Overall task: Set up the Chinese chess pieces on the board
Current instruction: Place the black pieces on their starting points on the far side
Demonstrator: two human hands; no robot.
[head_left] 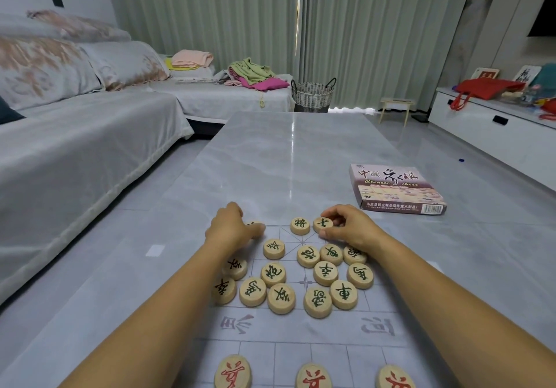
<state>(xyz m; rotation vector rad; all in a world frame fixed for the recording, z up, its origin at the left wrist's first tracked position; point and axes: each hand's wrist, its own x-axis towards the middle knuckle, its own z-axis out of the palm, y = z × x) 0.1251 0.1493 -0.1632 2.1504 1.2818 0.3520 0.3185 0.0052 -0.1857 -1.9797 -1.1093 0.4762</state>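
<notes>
A thin translucent chess board sheet [304,330] lies on the grey table. Several round wooden pieces with green characters [278,273] are scattered on its far half. Three pieces with red characters [313,377] stand in a row at the near edge. My right hand [350,226] pinches a green-lettered piece [322,224] on the far row, right next to the green general piece [300,225]. My left hand [233,226] covers another piece [252,224] at the far left of that row, fingers curled on it; most of that piece is hidden.
The chess set's box [397,189] lies on the table to the far right. A sofa [75,135] runs along the left. A woven basket [313,94] and a small stool [395,109] stand beyond the table; a white cabinet [493,135] is at right.
</notes>
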